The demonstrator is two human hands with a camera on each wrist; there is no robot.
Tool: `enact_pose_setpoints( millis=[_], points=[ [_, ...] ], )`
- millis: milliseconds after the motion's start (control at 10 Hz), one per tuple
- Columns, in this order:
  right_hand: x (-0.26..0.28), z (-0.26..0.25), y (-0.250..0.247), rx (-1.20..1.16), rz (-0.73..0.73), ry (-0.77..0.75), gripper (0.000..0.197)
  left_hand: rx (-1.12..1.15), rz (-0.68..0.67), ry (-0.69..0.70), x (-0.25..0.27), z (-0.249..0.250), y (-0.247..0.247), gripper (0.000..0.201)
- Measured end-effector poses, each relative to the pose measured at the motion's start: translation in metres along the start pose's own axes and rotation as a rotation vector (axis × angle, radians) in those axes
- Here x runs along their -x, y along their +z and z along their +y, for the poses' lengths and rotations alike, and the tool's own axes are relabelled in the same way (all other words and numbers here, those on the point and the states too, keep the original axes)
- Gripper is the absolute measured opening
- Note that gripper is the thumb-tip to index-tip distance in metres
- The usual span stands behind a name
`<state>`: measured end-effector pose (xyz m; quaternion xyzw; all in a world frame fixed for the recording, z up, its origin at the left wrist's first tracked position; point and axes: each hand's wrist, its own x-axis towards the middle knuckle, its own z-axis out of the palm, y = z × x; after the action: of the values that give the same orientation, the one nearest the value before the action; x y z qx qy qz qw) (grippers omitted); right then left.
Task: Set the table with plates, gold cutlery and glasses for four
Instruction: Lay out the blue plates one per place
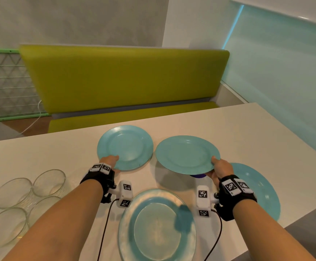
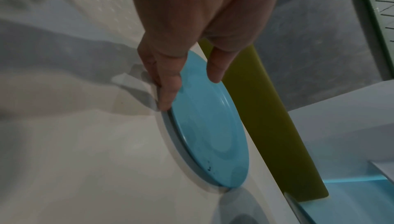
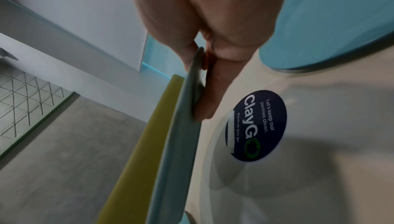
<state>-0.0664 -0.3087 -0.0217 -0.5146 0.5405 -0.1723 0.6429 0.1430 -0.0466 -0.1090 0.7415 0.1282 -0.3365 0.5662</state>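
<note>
Holding one blue plate each, both hands work over the white table (image 1: 247, 129). The left hand (image 1: 109, 160) grips the near rim of the left plate (image 1: 125, 146): in the left wrist view the thumb lies on the plate's upper face and the fingers (image 2: 168, 93) curl under the rim. This plate sits low over the tabletop, tilted up on the gripped side; whether its far edge touches the table cannot be told. The right hand (image 1: 221, 167) pinches the near right rim of the right plate (image 1: 187, 154), thumb on top and fingers (image 3: 211, 96) beneath. This plate is held clear of the table and casts a shadow below it. The two plates are just beside each other, rims nearly meeting.

Under the raised right plate, a dark round sticker (image 3: 259, 125) reading "ClayGo" lies flat on the tabletop. A third blue plate (image 1: 260, 189) rests on the table to the right of the right wrist, near the table's edge. A larger silvery-blue plate (image 1: 157, 225) lies at the near edge between the two forearms. Four clear glass bowls (image 1: 29, 200) stand grouped at the near left of the table, well apart from the plates.

Beyond the table's far edge stands a yellow-green bench (image 1: 125, 78). Each wrist carries a black strap with a camera mount and printed markers.
</note>
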Motion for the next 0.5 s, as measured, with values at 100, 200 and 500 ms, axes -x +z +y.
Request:
enact_pose_setpoints(
  millis=[100, 200, 500],
  points=[
    [-0.004, 0.002, -0.004, -0.092, -0.012, 0.041, 0.035, -0.031, 0.015, -0.017, 0.001, 0.002, 0.003, 0.047],
    [-0.008, 0.003, -0.006, -0.121, -0.016, 0.062, 0.036, 0.015, 0.016, -0.035, -0.002, 0.007, 0.005, 0.047],
    [-0.048, -0.008, -0.02, -0.088, 0.01, 0.097, 0.035, -0.043, 0.161, -0.168, -0.008, 0.019, 0.018, 0.051]
  ],
)
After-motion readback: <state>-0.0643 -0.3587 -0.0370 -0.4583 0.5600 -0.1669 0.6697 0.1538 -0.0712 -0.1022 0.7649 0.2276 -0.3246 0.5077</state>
